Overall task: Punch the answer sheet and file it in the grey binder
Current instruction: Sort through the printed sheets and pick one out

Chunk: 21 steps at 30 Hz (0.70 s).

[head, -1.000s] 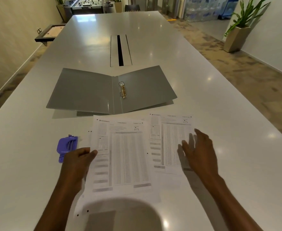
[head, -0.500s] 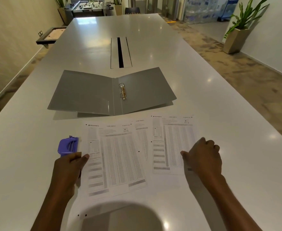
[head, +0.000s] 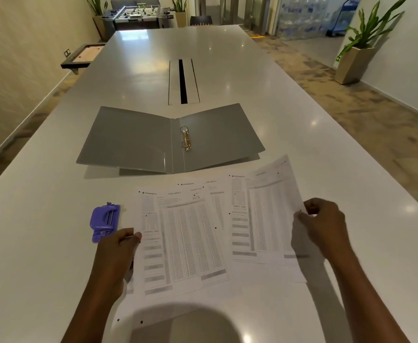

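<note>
The grey binder (head: 133, 142) lies open on the white table (head: 227, 58), its two gold rings (head: 186, 141) at the spine. In front of it lie several printed answer sheets. My right hand (head: 323, 226) pinches the right edge of the rightmost answer sheet (head: 264, 214) and lifts that edge off the table. My left hand (head: 115, 258) rests on the left edge of the left answer sheet (head: 185, 233). A purple hole punch (head: 104, 222) sits just left of the sheets, beside my left hand.
A cable slot (head: 183, 81) runs along the table's middle behind the binder. A potted plant (head: 357, 53) stands on the floor at the right, a foosball table (head: 138, 16) beyond the table's far end. A framed board (head: 81, 55) leans at the left wall.
My right hand curled its fingers, took the right sheet by its edge and raised it. The left sheet slid a little under my left hand. The camera tilted slightly.
</note>
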{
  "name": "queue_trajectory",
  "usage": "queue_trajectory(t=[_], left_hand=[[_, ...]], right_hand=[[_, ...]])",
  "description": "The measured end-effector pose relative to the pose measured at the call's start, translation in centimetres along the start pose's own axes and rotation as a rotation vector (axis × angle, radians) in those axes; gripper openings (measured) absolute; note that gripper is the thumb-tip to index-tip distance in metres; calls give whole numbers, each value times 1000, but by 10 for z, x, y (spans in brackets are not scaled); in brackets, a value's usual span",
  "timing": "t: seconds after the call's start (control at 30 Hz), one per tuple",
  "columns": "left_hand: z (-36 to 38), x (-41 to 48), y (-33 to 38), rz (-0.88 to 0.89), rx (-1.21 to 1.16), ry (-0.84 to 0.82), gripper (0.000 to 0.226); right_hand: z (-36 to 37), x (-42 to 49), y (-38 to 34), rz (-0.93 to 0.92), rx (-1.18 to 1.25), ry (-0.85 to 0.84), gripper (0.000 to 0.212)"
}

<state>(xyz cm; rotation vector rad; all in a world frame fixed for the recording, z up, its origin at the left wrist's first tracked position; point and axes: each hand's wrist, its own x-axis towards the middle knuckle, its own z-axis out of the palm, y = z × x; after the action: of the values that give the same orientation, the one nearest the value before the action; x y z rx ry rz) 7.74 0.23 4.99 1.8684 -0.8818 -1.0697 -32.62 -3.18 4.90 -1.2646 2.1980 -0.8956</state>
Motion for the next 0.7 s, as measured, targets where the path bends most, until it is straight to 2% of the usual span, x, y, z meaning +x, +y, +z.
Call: queue_trajectory(t=[0.17,0.27,0.37,0.53,0.7], left_hand=[[8,-6,-5,-16,19,-25,18],[10,-13,-7,-37,3,-36,17],[13,-18,-6,-65,-19,-37,23],[17,-22,-2,-100,-55,-52,22],[15,-18,-3,-136,-98,-54,17]], right_hand=[[-43,6,-25,-57,149,113,6],[-67,6,-42,-59,274,99,9],[-75,4,-52,-18,440,14,10],[-50,9,-50,162,629,-145,25],[4,-15,-45,262,669,-317,24]])
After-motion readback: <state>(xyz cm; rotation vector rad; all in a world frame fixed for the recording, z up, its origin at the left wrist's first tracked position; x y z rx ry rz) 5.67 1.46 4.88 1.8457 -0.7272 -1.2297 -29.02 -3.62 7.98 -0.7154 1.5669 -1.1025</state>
